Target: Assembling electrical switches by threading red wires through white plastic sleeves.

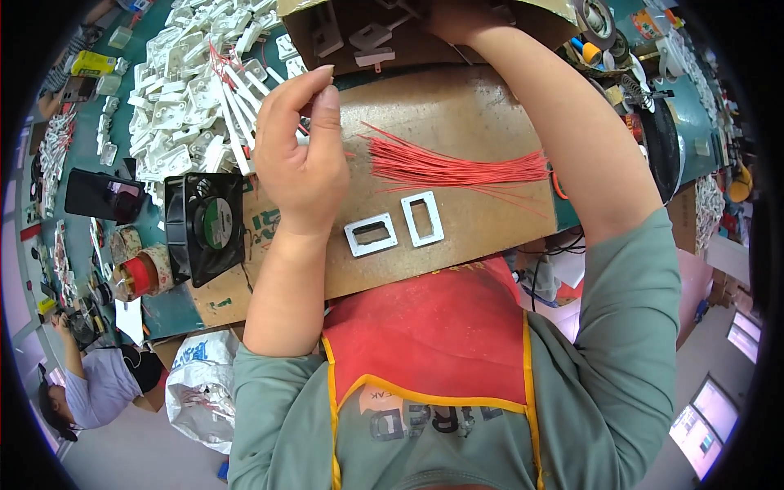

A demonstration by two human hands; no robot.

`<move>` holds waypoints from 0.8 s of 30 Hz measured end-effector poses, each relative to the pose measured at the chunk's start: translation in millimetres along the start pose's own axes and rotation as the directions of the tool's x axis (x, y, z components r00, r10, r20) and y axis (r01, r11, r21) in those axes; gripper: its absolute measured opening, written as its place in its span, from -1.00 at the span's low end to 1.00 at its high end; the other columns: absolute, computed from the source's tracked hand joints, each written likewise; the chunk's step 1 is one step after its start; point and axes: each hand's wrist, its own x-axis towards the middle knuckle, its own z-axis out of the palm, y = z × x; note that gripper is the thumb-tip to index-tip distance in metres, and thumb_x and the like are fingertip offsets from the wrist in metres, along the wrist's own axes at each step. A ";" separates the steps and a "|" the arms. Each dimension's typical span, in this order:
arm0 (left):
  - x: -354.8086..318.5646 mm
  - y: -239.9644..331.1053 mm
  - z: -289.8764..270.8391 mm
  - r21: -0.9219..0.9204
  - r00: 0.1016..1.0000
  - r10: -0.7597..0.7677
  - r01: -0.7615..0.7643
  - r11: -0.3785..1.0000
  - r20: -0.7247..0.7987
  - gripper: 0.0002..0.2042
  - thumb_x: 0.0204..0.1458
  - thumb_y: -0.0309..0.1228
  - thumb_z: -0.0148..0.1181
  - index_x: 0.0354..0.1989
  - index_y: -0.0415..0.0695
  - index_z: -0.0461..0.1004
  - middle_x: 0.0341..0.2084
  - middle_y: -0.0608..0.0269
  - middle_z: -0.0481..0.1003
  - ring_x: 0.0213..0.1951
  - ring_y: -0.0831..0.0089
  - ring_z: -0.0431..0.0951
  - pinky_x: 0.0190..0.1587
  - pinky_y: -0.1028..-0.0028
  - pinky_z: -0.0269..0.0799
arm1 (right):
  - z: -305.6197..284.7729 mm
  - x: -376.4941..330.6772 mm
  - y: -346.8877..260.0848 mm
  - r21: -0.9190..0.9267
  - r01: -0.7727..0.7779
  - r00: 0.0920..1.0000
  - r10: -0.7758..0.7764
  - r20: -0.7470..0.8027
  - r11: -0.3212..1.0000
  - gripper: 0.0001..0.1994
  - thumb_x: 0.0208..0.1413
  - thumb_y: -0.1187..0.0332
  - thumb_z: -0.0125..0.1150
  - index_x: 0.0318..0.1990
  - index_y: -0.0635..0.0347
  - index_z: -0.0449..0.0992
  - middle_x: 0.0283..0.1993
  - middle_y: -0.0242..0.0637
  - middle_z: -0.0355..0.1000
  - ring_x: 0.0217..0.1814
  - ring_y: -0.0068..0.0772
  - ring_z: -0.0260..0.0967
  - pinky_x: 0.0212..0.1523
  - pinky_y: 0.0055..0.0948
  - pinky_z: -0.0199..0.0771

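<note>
Our left hand (302, 163) curls near red wires (457, 165), our right hand (465, 21) inside a box (554, 8); we can't tell either grip.

From view centre, the right hand (461, 20) reaches into the cardboard box (549, 8) at 12 o'clock; the left hand (302, 166) curls loosely at 10:30; red wires (445, 163) lie at 1 o'clock.

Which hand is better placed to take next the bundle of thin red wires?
Probably the left hand: it is near the thin red wires, while the right hand is inside the brown cardboard box.
</note>
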 end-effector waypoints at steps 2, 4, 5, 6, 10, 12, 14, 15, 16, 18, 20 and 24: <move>-2.2 0.6 2.0 0.007 0.999 -0.020 0.020 1.000 0.030 -0.85 0.06 -0.55 0.19 -0.19 -0.23 0.54 -0.29 0.18 0.52 -0.28 0.45 0.49 -0.20 0.53 0.41 | 6.5 7.2 -9.1 -0.043 -0.092 0.996 0.092 -0.012 0.995 -0.49 0.08 0.35 0.04 0.24 0.13 0.28 0.33 0.02 0.14 0.42 -0.01 -0.02 0.38 -0.18 -0.03; -2.2 -0.5 1.6 0.012 0.999 -0.006 0.005 1.000 0.033 -0.85 0.06 -0.55 0.19 -0.19 -0.23 0.54 -0.29 0.18 0.53 -0.28 0.44 0.49 -0.20 0.53 0.41 | -12.2 3.3 -19.7 -0.014 -0.093 0.996 0.092 -0.016 0.996 -0.53 0.10 0.33 0.06 0.20 0.15 0.33 0.25 -0.01 0.24 0.33 -0.04 0.11 0.30 -0.20 0.11; -2.4 -0.6 -0.1 0.018 0.999 0.009 -0.010 1.000 0.041 -0.85 0.06 -0.55 0.19 -0.19 -0.22 0.54 -0.29 0.18 0.53 -0.29 0.44 0.49 -0.20 0.53 0.42 | -20.9 1.4 -26.9 0.019 -0.097 0.995 0.097 -0.019 0.995 -0.57 0.11 0.31 0.08 0.15 0.16 0.37 0.18 -0.03 0.34 0.25 -0.08 0.25 0.21 -0.21 0.25; -2.5 -0.6 -1.2 0.039 0.999 0.014 -0.015 0.999 0.038 -0.85 0.05 -0.55 0.20 -0.19 -0.21 0.54 -0.30 0.20 0.53 -0.29 0.45 0.49 -0.21 0.53 0.42 | -13.1 3.5 -17.7 0.021 -0.090 0.996 0.091 -0.018 0.996 -0.57 0.11 0.31 0.08 0.15 0.16 0.37 0.18 -0.03 0.34 0.25 -0.08 0.25 0.21 -0.21 0.25; -0.5 7.7 -1.5 0.086 0.993 0.054 -0.064 0.994 0.108 -0.83 0.01 -0.56 0.22 -0.20 -0.19 0.55 -0.29 0.18 0.53 -0.29 0.39 0.50 -0.20 0.49 0.43 | -17.4 -17.5 11.4 0.554 -0.693 0.697 0.232 0.678 0.462 -0.69 0.13 0.24 0.15 -0.02 0.18 0.50 -0.14 -0.23 0.52 -0.21 -0.42 0.45 -0.22 -0.44 0.46; -1.8 10.7 -0.4 0.152 0.969 0.146 -0.178 0.972 0.201 -0.80 -0.06 -0.57 0.26 -0.21 -0.17 0.55 -0.30 0.16 0.53 -0.28 0.29 0.51 -0.20 0.43 0.44 | -36.4 -44.0 -10.9 0.636 -0.685 0.714 0.159 0.681 0.355 -0.80 0.11 0.34 0.20 -0.16 0.25 0.54 -0.34 -0.42 0.51 -0.53 -0.78 0.27 -0.53 -0.75 0.26; -1.9 18.4 4.6 0.127 0.944 0.192 -0.232 0.964 0.267 -0.78 -0.08 -0.57 0.28 -0.21 -0.16 0.55 -0.30 0.15 0.52 -0.27 0.25 0.51 -0.19 0.41 0.44 | -43.6 -57.6 -13.5 0.668 -0.685 0.711 0.067 0.699 0.291 -0.80 0.12 0.31 0.21 -0.17 0.22 0.52 -0.34 -0.42 0.51 -0.48 -0.74 0.34 -0.49 -0.72 0.32; -1.6 21.2 7.4 0.111 0.916 0.231 -0.280 0.953 0.328 -0.77 -0.11 -0.56 0.30 -0.21 -0.15 0.55 -0.31 0.14 0.52 -0.26 0.22 0.51 -0.18 0.38 0.44 | -45.5 -64.5 -16.3 0.686 -0.688 0.713 0.041 0.700 0.236 -0.80 0.12 0.30 0.22 -0.17 0.21 0.51 -0.35 -0.44 0.50 -0.47 -0.74 0.34 -0.48 -0.72 0.33; -0.6 20.6 10.4 0.085 0.877 0.327 -0.378 0.922 0.353 -0.78 -0.15 -0.43 0.38 -0.29 -0.15 0.55 -0.40 0.15 0.52 -0.32 0.22 0.52 -0.25 0.35 0.44 | -46.3 -70.1 -19.1 0.703 -0.686 0.718 0.024 0.695 0.189 -0.79 0.12 0.29 0.22 -0.16 0.19 0.50 -0.35 -0.45 0.50 -0.46 -0.74 0.36 -0.47 -0.72 0.35; -8.0 30.7 7.4 0.071 0.848 0.196 -0.263 0.962 0.493 -0.75 -0.17 -0.37 0.41 -0.31 -0.16 0.55 -0.42 0.18 0.53 -0.38 0.30 0.52 -0.31 0.42 0.42 | -48.2 -80.0 -26.5 0.746 -0.654 0.755 0.061 0.653 0.124 -0.80 0.13 0.30 0.21 -0.16 0.18 0.48 -0.34 -0.47 0.49 -0.44 -0.73 0.35 -0.44 -0.71 0.36; -12.5 35.7 9.7 0.071 0.781 0.054 -0.125 0.990 0.622 -0.70 -0.18 -0.24 0.44 -0.43 -0.20 0.52 -0.57 0.23 0.49 -0.53 0.40 0.47 -0.47 0.48 0.35 | -46.8 -87.6 -32.5 0.763 -0.639 0.769 0.079 0.634 0.096 -0.80 0.14 0.30 0.21 -0.14 0.18 0.47 -0.33 -0.47 0.48 -0.42 -0.72 0.36 -0.41 -0.70 0.37; -16.0 38.3 11.9 0.228 0.635 -0.306 0.205 0.952 0.709 -0.74 -0.03 -0.27 0.34 -0.46 -0.26 0.52 -0.67 0.27 0.43 -0.60 0.56 0.37 -0.51 0.52 0.30 | -49.2 -105.5 -45.4 0.813 -0.582 0.801 0.185 0.569 0.019 -0.73 0.16 0.31 0.18 -0.03 0.21 0.43 -0.29 -0.46 0.45 -0.35 -0.69 0.36 -0.31 -0.64 0.40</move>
